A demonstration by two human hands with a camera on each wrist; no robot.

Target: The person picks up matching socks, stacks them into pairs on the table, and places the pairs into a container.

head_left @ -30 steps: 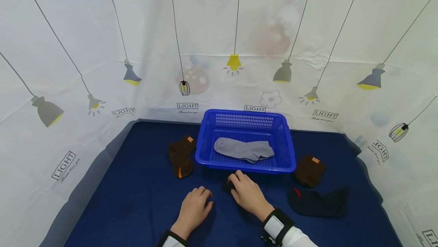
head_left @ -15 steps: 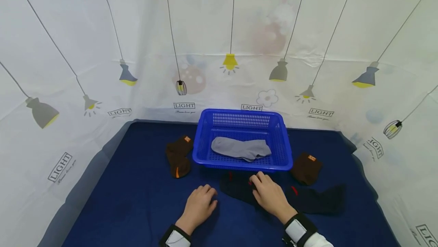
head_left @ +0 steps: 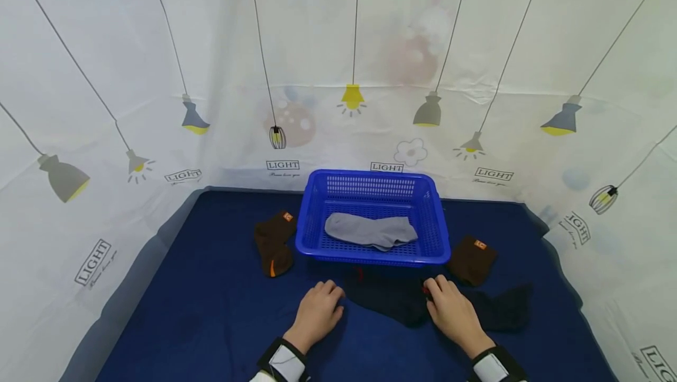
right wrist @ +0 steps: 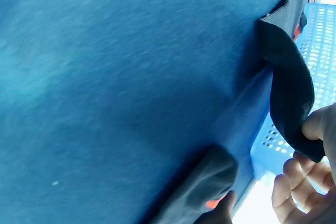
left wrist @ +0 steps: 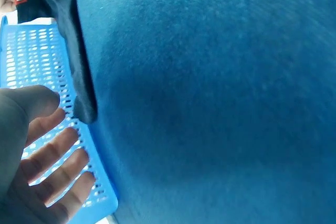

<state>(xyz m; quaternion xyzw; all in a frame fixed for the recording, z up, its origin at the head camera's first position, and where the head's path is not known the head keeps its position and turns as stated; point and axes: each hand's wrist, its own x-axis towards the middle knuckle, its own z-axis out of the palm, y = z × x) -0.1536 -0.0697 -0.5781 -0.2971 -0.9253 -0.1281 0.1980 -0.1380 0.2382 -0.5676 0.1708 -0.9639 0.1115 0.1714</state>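
Note:
My right hand [head_left: 452, 314] pinches one end of a dark sock [head_left: 388, 297], which stretches out to the left in front of the basket. In the right wrist view, the thumb and fingers of that hand [right wrist: 310, 179] grip the raised end of the sock [right wrist: 289, 77]. Close to the sock's other end is my left hand [head_left: 317, 314], its fingers loosely bent and holding nothing. The left wrist view shows this hand [left wrist: 50, 163] with spread fingers. A second dark sock [head_left: 508, 308] lies to the right, partly hidden behind my right hand.
A blue plastic basket [head_left: 372, 257] stands at the back middle, holding a grey sock [head_left: 370, 231]. One brown sock [head_left: 274, 244] lies left of it and another brown sock [head_left: 472, 260] right of it. Dark blue cloth [head_left: 201, 311] covers the table.
My right hand has moved right, pulling the bunched dark sock out lengthwise in front of the basket. My left hand has shifted slightly right.

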